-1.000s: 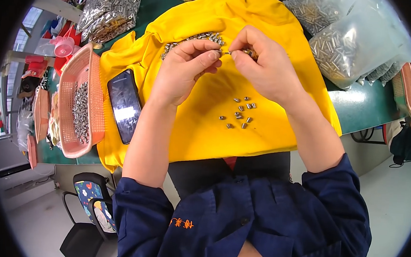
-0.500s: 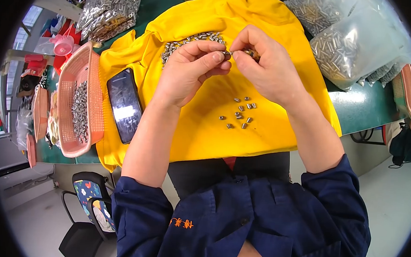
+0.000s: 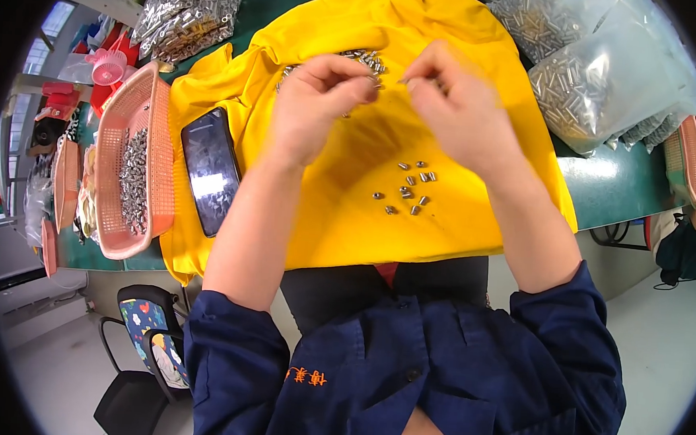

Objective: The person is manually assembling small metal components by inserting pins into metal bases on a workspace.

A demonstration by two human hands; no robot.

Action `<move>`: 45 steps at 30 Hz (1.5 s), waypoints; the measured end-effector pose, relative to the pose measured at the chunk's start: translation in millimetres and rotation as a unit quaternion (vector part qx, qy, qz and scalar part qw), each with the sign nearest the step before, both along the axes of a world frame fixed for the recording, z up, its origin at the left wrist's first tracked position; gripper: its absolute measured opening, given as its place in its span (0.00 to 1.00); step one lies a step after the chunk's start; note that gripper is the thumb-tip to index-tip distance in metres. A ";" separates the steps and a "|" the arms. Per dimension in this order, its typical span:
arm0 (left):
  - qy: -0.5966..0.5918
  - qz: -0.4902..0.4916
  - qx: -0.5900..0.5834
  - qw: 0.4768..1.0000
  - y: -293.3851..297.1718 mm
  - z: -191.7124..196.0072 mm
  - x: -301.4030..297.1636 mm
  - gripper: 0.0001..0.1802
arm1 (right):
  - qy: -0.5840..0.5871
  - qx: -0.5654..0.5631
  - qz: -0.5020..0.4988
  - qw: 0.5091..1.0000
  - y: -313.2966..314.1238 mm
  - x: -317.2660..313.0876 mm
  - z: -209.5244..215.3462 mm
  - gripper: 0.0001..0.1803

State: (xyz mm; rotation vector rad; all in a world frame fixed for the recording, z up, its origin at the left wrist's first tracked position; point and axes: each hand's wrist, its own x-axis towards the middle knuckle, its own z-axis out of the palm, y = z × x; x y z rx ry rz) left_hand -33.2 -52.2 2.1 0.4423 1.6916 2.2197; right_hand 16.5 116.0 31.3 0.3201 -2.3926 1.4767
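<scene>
- Metal part [image 3: 404, 81], small and dark, at right fingertips, above yellow cloth, between both hands; blurred, exact shape too small to tell.
- Right hand [image 3: 459, 117]: thumb and forefinger pinched, grip closed on that part; remaining fingers curled toward palm, detail lost to blur.
- Left hand [image 3: 311, 107]: roughly level with right, clear gap between; thumb and forefinger close together, tips toward the right hand; grip blurred, impossible to tell open from closed, or contents.
- Yellow cloth [image 3: 339, 237] under both hands, smooth near the body, creased toward far and left sides.
- Pile of silvery cylinders [image 3: 368, 58] on cloth, just beyond left hand, partly hidden by it.
- Loose cylinders [image 3: 411, 181], small scatter on cloth between forearms, nearer the body than the hands, well apart from pile.
- Dark phone [image 3: 207, 178] flat on cloth, left of left forearm, bright reflection on screen.
- Pink basket [image 3: 164, 194] beside phone, further left; many small metal pieces [image 3: 133, 184] inside.
- Green worktop [image 3: 605, 185] beneath cloth, exposed at right.
- Clear bag of metal pieces [image 3: 192, 8] at far left; larger clear bag of cylinders [image 3: 567, 91] at far right.
- Second pink basket [image 3: 690, 163] near right rim of view.
- Navy sleeves [image 3: 236, 346] up at elbows.
- Black chair [image 3: 133, 404], patterned back, lower left.
</scene>
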 end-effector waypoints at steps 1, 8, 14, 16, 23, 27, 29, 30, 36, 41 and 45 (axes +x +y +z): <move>-0.007 0.021 0.005 1.000 -4.2 2.1 -3.4 0.06 | 0.001 0.001 0.000 1.000 3.5 -1.9 1.5 0.05; 0.160 -0.165 -0.324 0.918 11.3 10.8 24.7 0.11 | -0.022 -0.097 -0.025 0.995 13.7 -8.9 -1.8 0.05; 0.408 0.003 -0.460 0.789 13.6 4.3 -17.7 0.08 | -0.017 -0.068 -0.019 0.997 10.8 -7.2 1.2 0.05; 0.424 0.006 -0.461 0.779 15.9 -1.6 -25.0 0.06 | -0.029 -0.057 -0.007 0.998 10.8 -7.0 0.4 0.02; 0.373 -0.065 -0.499 0.780 16.4 4.2 -29.9 0.05 | -0.011 -0.060 -0.015 0.998 10.7 -4.7 5.9 0.05; 0.222 -0.035 -0.427 0.876 15.4 14.1 -16.4 0.07 | -0.011 -0.043 0.003 0.999 13.0 -5.5 3.2 0.04; 0.116 -0.036 -0.282 0.952 13.0 16.3 -4.1 0.08 | -0.013 -0.035 0.013 0.999 11.5 -4.4 2.0 0.03; 0.004 -0.032 -0.124 0.992 11.0 16.3 0.3 0.09 | -0.041 -0.023 0.022 0.999 10.9 -3.3 3.0 0.03; -0.006 -0.054 -0.030 0.998 3.4 10.2 5.2 0.09 | -0.069 -0.024 0.068 0.995 7.7 -3.1 3.1 0.03; -0.012 -0.050 -0.022 0.998 4.3 8.7 6.3 0.08 | -0.067 -0.017 0.074 0.995 7.1 -2.8 3.0 0.03; 0.009 -0.043 -0.047 0.998 4.4 9.6 7.0 0.07 | -0.026 0.055 0.055 0.997 3.8 0.7 5.6 0.03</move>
